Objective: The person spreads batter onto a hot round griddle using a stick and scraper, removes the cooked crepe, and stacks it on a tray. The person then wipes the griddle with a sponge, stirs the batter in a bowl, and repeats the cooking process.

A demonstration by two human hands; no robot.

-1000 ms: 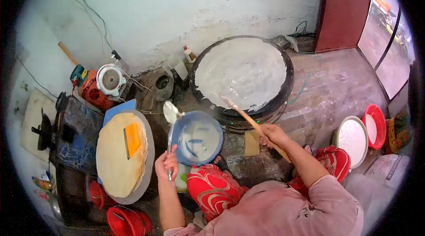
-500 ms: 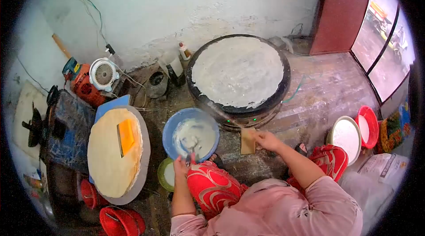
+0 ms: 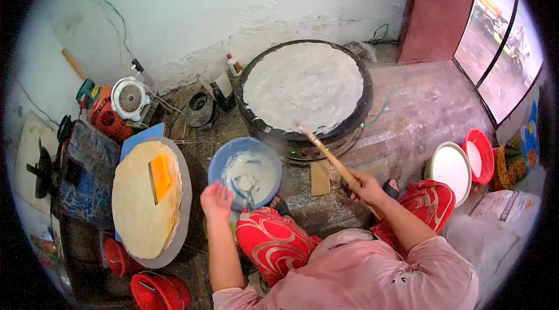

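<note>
A wooden stick is gripped in my right hand, its far tip at the front edge of the round black griddle. White batter covers most of the griddle's top. My left hand, somewhat blurred, is raised beside the left rim of the blue basin; its fingers look loosely curled, and whether they are closed is unclear. Inside the basin, a metal ladle rests in white batter, its handle toward my knee.
Left of the basin, a stack of thin flatbreads carries an orange scraper. A white fan stands behind it. At right are a tub of white contents and a red basin. A tan board lies before the griddle.
My left hand has let go of the ladle, which now rests in the basin, and moved up and left. The stick in my right hand has swung across the griddle's front edge.
</note>
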